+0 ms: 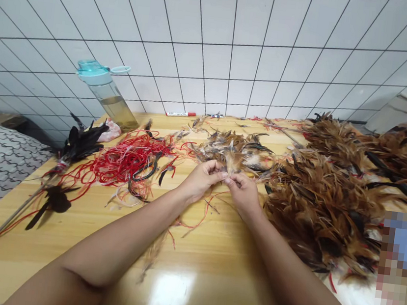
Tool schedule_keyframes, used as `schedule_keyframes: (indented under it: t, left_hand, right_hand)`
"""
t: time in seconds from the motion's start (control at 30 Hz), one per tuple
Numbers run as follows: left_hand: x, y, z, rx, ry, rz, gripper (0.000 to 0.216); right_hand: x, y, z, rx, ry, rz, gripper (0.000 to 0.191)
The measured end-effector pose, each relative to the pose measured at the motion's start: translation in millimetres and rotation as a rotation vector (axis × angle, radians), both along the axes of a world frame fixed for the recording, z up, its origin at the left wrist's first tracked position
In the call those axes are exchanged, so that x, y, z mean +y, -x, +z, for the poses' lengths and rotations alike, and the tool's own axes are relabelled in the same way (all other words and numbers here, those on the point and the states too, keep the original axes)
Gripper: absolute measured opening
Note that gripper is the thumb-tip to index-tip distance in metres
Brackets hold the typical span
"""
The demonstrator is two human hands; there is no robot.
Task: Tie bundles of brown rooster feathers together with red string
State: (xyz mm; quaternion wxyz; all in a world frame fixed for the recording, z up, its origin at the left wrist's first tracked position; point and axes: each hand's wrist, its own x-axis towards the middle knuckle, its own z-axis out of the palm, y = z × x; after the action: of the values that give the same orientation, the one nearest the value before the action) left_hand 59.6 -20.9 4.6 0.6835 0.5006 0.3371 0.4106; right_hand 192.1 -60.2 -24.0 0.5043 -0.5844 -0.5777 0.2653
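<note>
My left hand and my right hand meet over the middle of the wooden table, thumbs and fingertips pinched close together. A small tan feather stands up from between the fingertips; its lower end is hidden by them. Just beyond lies a loose pile of brown and black feathers. Thin red string trails on the tabletop below the hands. To the left is a tangled heap of red strips. At the right sits a large mass of brown feathers.
A bottle with a turquoise lid stands at the back left. A stick with black feathers tied on lies along the left edge. A red marker rests near the tiled wall. A whitish container is at the back right.
</note>
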Motion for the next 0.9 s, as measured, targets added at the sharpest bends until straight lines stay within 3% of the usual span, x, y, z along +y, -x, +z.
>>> schedule_keyframes:
  t: [0.2,0.4,0.67,0.9]
  left_hand:
    - [1.5,5.1,-2.3,0.079,-0.045,-0.100,0.032]
    - [0.7,6.3,-5.1,0.061,-0.094,-0.088,0.031]
    - [2.8,6.3,0.3,0.039,-0.088,-0.025,0.031]
    - [5.7,8.0,8.0,0.036,-0.123,-0.076,0.026]
  right_hand:
    - [-5.3,0.9,6.9,-0.169,-0.028,0.028,0.018]
    - [-8.6,2.3,7.9,-0.282,-0.035,0.025,0.019]
    - [-1.8,-1.6,10.2,0.034,-0.021,0.118,0.017]
    - [1.8,-9.2,7.6,0.059,-0.026,0.089,0.016]
